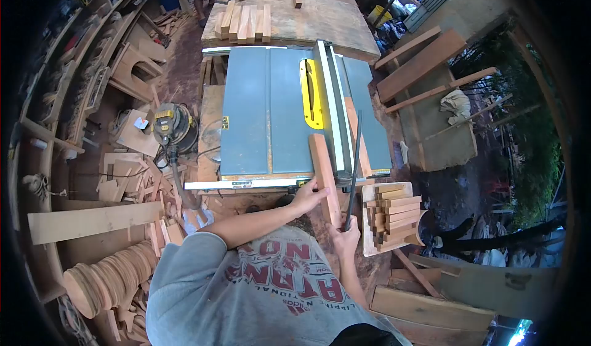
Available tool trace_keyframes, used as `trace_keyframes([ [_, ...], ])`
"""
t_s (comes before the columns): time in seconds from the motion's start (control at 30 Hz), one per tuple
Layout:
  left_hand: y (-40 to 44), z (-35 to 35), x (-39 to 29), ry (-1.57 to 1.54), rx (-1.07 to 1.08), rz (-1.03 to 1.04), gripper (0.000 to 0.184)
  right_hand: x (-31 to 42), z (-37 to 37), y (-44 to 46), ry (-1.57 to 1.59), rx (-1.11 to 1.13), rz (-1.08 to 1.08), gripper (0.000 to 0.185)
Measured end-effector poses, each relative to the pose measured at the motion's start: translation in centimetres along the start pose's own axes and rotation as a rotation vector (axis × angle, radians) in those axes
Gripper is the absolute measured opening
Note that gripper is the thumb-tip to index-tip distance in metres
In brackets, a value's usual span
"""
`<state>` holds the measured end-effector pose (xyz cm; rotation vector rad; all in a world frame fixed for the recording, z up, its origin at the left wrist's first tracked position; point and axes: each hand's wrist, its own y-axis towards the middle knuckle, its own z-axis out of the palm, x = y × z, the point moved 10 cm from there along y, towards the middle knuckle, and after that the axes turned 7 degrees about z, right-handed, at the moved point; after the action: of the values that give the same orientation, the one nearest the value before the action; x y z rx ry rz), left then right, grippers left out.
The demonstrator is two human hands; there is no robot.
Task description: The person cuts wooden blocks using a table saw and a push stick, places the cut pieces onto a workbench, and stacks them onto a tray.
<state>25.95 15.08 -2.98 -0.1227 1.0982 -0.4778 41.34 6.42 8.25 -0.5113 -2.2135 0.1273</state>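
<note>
A squared wooden block (322, 173) lies with its far end on the grey table saw top (246, 112), left of the fence (332, 100). My left hand (309, 198) grips its left side near the table's front edge. My right hand (346, 238) is closed around a thin dark stick (355, 167) that points forward, and it also touches the block's near end. Ahead of the block, the yellow throat plate (311, 93) surrounds a dark slot; whether the blade stands up in it I cannot tell. Another wooden strip (358, 140) lies right of the fence.
Several cut blocks (246, 23) lie on the wooden outfeed table (332, 20). A stack of wooden pieces (397, 213) sits on a board at my right. Left of the saw stand a shop vacuum (172, 124) and scrap wood (132, 177). A person's legs (200, 1) show at far left.
</note>
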Motion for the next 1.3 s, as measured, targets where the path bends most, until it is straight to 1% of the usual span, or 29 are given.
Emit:
trace_keyframes([
  [0.03,0.5,-0.5,-0.8,0.253,-0.036,0.171,0.072,-0.8,1.1,0.1,0.001,0.005,0.003,0.045],
  [0.07,0.6,-0.7,-1.7,0.507,-0.071,0.341,0.080,-1.7,1.4,0.3,0.003,-0.121,-0.048,0.043],
  [0.1,-0.1,-0.9,-2.5,0.504,-0.076,0.338,0.080,-1.8,1.1,0.1,0.001,-0.248,-0.103,0.042],
  [0.13,-1.3,0.3,-4.8,0.876,0.014,0.418,0.085,-1.3,1.0,-0.1,0.037,-0.293,-0.106,0.043],
  [0.17,-2.3,1.2,-5.8,1.251,0.111,0.486,0.091,-1.1,1.3,0.0,0.033,-0.286,-0.108,0.043],
  [0.2,-2.4,1.0,-6.0,1.218,0.134,0.568,0.093,-0.8,1.5,0.1,-0.011,-0.295,-0.117,0.043],
  [0.23,-2.3,0.1,-5.8,1.219,0.129,0.564,0.093,-0.6,1.8,0.1,-0.053,-0.307,-0.127,0.043],
  [0.3,-2.8,0.2,-6.2,1.251,0.194,0.711,0.091,-0.9,2.6,0.6,-0.056,-0.301,-0.171,0.043],
  [0.33,-2.8,-0.1,-6.4,1.248,0.191,0.710,0.091,-0.9,2.9,0.6,-0.057,-0.300,-0.213,0.043],
  [0.4,-2.3,-0.7,-6.1,1.169,0.230,0.623,0.088,-1.4,3.3,0.9,-0.050,-0.283,-0.212,0.042],
  [0.47,-2.8,-0.6,-6.3,1.102,0.217,0.614,0.087,-1.6,3.6,1.1,-0.046,-0.261,-0.210,0.042],
  [0.53,-3.1,-0.6,-6.0,1.033,0.205,0.606,0.087,-1.5,3.4,1.0,-0.059,-0.291,-0.236,0.039],
  [0.63,-2.2,-1.1,-4.8,1.065,0.191,0.626,0.089,-1.4,4.0,1.1,-0.080,-0.280,-0.238,0.039],
  [0.7,-2.1,-0.8,-5.0,1.134,0.195,0.704,0.097,-1.2,4.1,1.1,-0.073,-0.285,-0.239,0.039],
  [0.73,-2.0,-0.8,-5.3,1.134,0.191,0.705,0.097,-0.8,4.1,1.3,-0.062,-0.294,-0.241,0.039],
  [0.8,-1.9,-0.5,-5.1,1.228,0.209,0.651,0.107,-0.3,4.2,1.6,-0.052,-0.304,-0.221,0.040],
  [0.83,-1.8,-0.5,-5.2,1.231,0.208,0.649,0.107,-0.3,4.2,1.7,-0.039,-0.317,-0.197,0.040],
  [0.9,-1.7,-0.6,-5.3,1.243,0.193,0.629,0.115,0.1,4.3,1.9,-0.051,-0.308,-0.187,0.040],
  [1.03,-1.5,-0.6,-5.5,1.265,0.205,0.625,0.116,0.1,4.2,2.5,-0.079,-0.314,-0.147,0.041],
  [1.1,-1.6,-0.6,-5.3,1.179,0.199,0.646,0.116,0.3,4.3,2.7,-0.074,-0.320,-0.132,0.042],
  [1.17,-1.8,-0.6,-3.2,1.166,0.232,0.640,0.116,0.5,4.1,2.7,-0.073,-0.330,-0.119,0.043],
  [1.23,-1.9,-0.7,-2.5,1.154,0.266,0.633,0.116,0.8,4.1,2.7,-0.036,-0.334,-0.133,0.039],
  [1.3,-2.5,-0.2,-2.3,1.301,0.299,0.697,0.117,0.9,4.1,2.7,-0.040,-0.337,-0.145,0.040],
])
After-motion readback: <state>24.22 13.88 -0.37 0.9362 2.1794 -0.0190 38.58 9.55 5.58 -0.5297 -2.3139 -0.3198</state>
